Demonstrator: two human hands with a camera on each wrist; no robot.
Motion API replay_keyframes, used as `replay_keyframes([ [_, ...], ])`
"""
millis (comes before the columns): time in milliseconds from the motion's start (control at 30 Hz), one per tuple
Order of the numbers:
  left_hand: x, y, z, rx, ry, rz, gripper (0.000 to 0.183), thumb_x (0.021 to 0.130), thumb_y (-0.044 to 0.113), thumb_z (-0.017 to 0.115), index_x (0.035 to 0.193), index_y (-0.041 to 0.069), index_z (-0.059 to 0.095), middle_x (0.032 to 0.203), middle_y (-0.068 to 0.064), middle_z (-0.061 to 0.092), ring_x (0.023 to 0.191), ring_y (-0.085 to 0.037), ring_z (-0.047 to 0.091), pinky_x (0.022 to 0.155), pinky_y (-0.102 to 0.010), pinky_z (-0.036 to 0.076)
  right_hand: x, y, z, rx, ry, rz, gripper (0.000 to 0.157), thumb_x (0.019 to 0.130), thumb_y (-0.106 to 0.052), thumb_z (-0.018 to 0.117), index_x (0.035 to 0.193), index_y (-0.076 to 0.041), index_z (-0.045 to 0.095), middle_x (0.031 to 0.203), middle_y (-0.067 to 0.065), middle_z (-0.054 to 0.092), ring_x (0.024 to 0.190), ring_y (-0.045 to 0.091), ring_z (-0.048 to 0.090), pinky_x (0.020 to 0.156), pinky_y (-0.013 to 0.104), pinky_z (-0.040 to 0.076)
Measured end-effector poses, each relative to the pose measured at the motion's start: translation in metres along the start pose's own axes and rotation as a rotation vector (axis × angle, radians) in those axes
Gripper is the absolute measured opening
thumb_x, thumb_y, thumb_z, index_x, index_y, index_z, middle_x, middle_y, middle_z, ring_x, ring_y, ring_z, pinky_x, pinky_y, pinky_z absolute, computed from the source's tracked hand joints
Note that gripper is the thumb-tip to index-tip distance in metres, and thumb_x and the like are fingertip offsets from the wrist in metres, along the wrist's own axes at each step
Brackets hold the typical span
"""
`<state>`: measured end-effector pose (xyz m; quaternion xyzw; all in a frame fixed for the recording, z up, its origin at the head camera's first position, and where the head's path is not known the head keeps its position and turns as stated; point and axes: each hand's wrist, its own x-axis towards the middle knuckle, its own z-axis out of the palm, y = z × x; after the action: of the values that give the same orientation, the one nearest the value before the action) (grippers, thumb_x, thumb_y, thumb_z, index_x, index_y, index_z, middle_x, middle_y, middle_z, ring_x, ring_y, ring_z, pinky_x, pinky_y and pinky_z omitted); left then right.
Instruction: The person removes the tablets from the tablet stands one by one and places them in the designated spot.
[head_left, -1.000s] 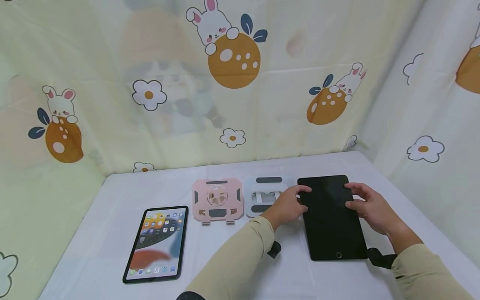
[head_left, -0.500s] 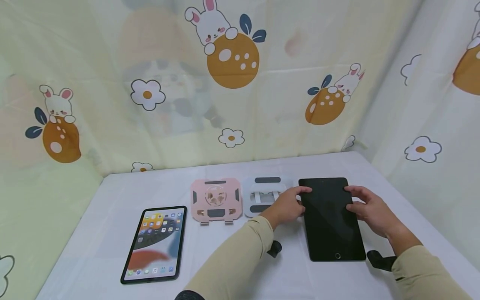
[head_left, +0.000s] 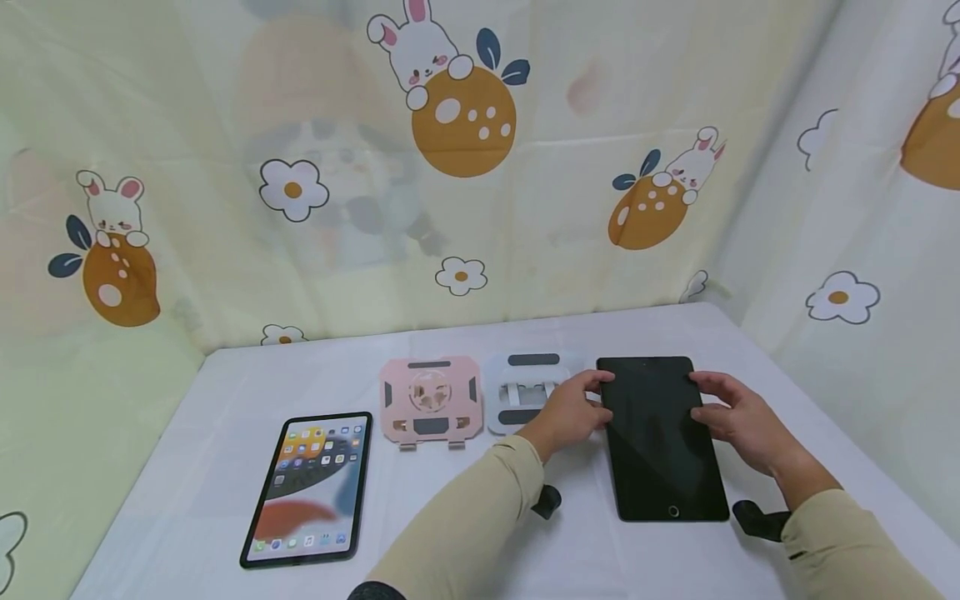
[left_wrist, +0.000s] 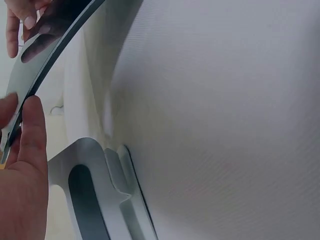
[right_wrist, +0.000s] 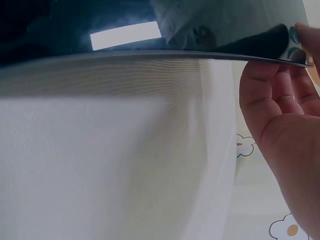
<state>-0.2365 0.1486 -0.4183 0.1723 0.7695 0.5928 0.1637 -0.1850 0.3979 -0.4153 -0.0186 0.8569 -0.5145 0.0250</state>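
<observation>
A black tablet point(head_left: 663, 450), its screen dark, is at the right of the table in the head view. My left hand point(head_left: 567, 412) pinches its left edge near the far corner, and my right hand point(head_left: 750, 422) pinches the opposite edge. In the right wrist view the right hand point(right_wrist: 287, 115) has fingers beneath the tablet point(right_wrist: 200, 30) and the thumb on top. A gap shows between tablet and cloth there. The left wrist view shows the left hand point(left_wrist: 25, 175) gripping the tablet's edge, above a pale blue stand point(head_left: 534, 360). My left forearm partly covers that stand's surroundings.
A pink folding stand point(head_left: 432, 401) lies flat beside the blue one. At the front left is a second tablet point(head_left: 307, 487) with its screen lit. A white cloth covers the table point(head_left: 195, 467). Printed curtains point(head_left: 555, 225) rise behind and at the sides.
The black tablet's far end has come down a little in view. My left index finger has drawn back slightly toward the tablet's left edge. The right hand keeps its hold.
</observation>
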Motion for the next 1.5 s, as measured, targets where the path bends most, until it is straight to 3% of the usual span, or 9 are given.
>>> replay_keyframes([
  [133, -0.002, 0.001, -0.001, -0.007, 0.001, -0.01, 0.045, 0.077, 0.007, 0.069, 0.117, 0.024, 0.056, 0.1, 0.008, 0.053, 0.076, -0.006, 0.056, 0.062, -0.023, 0.048, 0.0, 0.0, 0.0, 0.001, 0.0, 0.006, 0.057, 0.09, -0.029, 0.052, 0.135, -0.005, 0.025, 0.137, 0.022, 0.023, 0.108, 0.023, 0.042, 0.084, 0.042, 0.043],
  [333, -0.009, 0.001, -0.003, 0.004, 0.016, -0.031, 0.047, 0.075, 0.017, 0.072, 0.118, 0.026, 0.056, 0.098, 0.008, 0.057, 0.083, -0.005, 0.054, 0.067, -0.024, 0.047, -0.001, 0.0, 0.0, -0.009, 0.001, 0.011, 0.062, 0.089, -0.032, 0.054, 0.135, -0.005, 0.023, 0.139, 0.024, 0.022, 0.111, 0.029, 0.042, 0.086, 0.047, 0.041],
  [467, -0.012, -0.001, -0.002, 0.005, 0.012, -0.054, 0.05, 0.074, 0.021, 0.073, 0.121, 0.027, 0.054, 0.103, 0.007, 0.058, 0.087, -0.004, 0.054, 0.07, -0.024, 0.047, -0.003, 0.002, 0.0, -0.035, 0.007, 0.022, 0.064, 0.089, -0.033, 0.053, 0.136, -0.004, 0.022, 0.138, 0.024, 0.025, 0.109, 0.026, 0.046, 0.086, 0.046, 0.042],
  [667, -0.016, -0.003, -0.002, 0.001, -0.017, -0.071, 0.048, 0.075, 0.024, 0.072, 0.12, 0.028, 0.054, 0.112, 0.005, 0.055, 0.095, -0.005, 0.053, 0.075, -0.027, 0.047, -0.004, 0.002, 0.001, -0.038, 0.002, 0.035, 0.065, 0.089, -0.034, 0.053, 0.137, -0.004, 0.02, 0.137, 0.026, 0.026, 0.113, 0.034, 0.042, 0.087, 0.045, 0.041],
  [1000, -0.023, 0.002, -0.006, 0.083, -0.072, -0.071, 0.05, 0.077, 0.028, 0.07, 0.124, 0.024, 0.052, 0.116, 0.001, 0.054, 0.101, -0.007, 0.051, 0.075, -0.026, 0.045, -0.004, 0.007, 0.003, 0.015, 0.001, 0.034, 0.065, 0.089, -0.031, 0.054, 0.136, -0.002, 0.02, 0.137, 0.027, 0.026, 0.1, 0.005, 0.049, 0.084, 0.037, 0.045],
  [1300, -0.025, 0.005, 0.001, 0.038, -0.066, -0.088, 0.053, 0.076, 0.031, 0.07, 0.125, 0.025, 0.051, 0.117, -0.006, 0.054, 0.101, -0.012, 0.052, 0.077, -0.032, 0.046, -0.008, 0.01, 0.004, 0.059, -0.004, 0.058, 0.067, 0.089, -0.028, 0.055, 0.136, 0.002, 0.018, 0.136, 0.03, 0.023, 0.099, 0.003, 0.048, 0.087, 0.044, 0.041],
  [1500, -0.026, 0.005, 0.005, -0.004, -0.049, -0.128, 0.051, 0.076, 0.028, 0.071, 0.123, 0.026, 0.053, 0.121, -0.005, 0.052, 0.107, -0.015, 0.05, 0.08, -0.037, 0.046, -0.009, 0.013, 0.004, 0.125, -0.007, 0.059, 0.065, 0.09, -0.024, 0.055, 0.136, 0.004, 0.017, 0.135, 0.03, 0.025, 0.094, -0.003, 0.05, 0.08, 0.024, 0.045],
])
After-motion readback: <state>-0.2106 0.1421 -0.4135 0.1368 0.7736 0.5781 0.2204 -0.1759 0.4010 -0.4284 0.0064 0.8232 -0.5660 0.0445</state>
